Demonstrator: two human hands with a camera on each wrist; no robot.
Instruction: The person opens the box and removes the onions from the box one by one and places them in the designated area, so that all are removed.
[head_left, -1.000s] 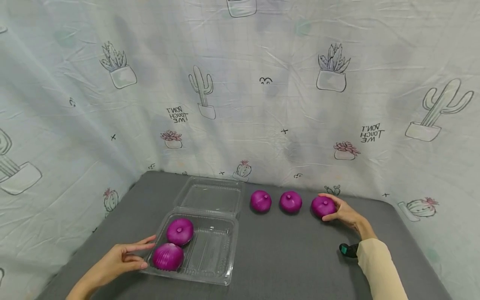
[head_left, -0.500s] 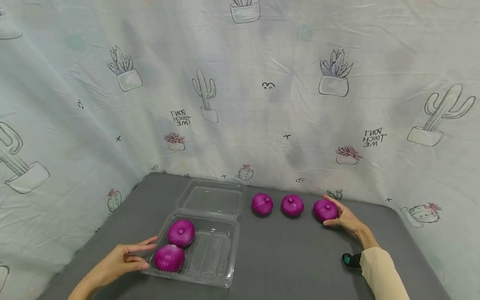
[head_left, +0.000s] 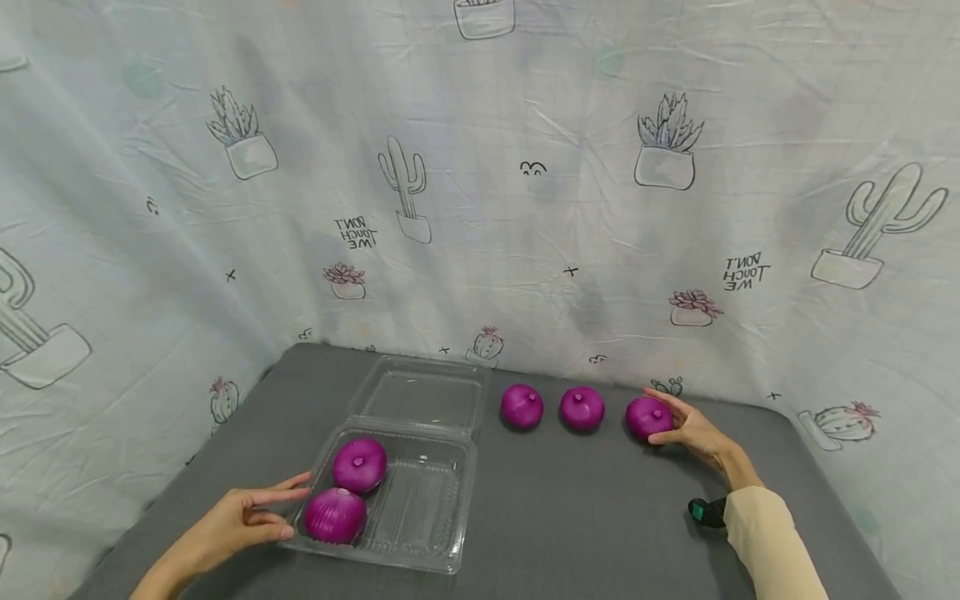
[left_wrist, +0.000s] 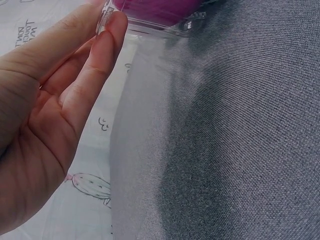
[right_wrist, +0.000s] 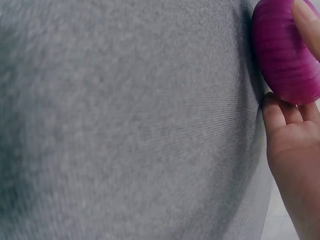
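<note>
My left hand (head_left: 228, 529) is at the left edge of an opened clear plastic clamshell container (head_left: 420, 554). In the left wrist view, its thumb and fingers pinch the container's rim (left_wrist: 105, 17). Two red onions lie in the container's left side: one onion (head_left: 360, 465) shows its stem, and the nearer onion (head_left: 335, 516) lies tipped over. On the right, my right hand (head_left: 696, 435) holds another red onion (head_left: 647, 419), thumb in front and fingers behind. The right wrist view has this onion (right_wrist: 285, 50) between thumb and fingers, low at the table; contact beneath is hidden.
Two more red onions, a left one (head_left: 522, 407) and a middle one (head_left: 582, 409), stand in a row along the back of the grey table (head_left: 570, 517). The container's lid (head_left: 427, 396) lies folded back. A patterned curtain (head_left: 480, 208) hangs behind.
The onion in my right hand has tilted slightly, its stem now nearer the viewer, and my thumb lies further over it. The leftmost back-row onion's stem leans more right. My left hand stays put.
</note>
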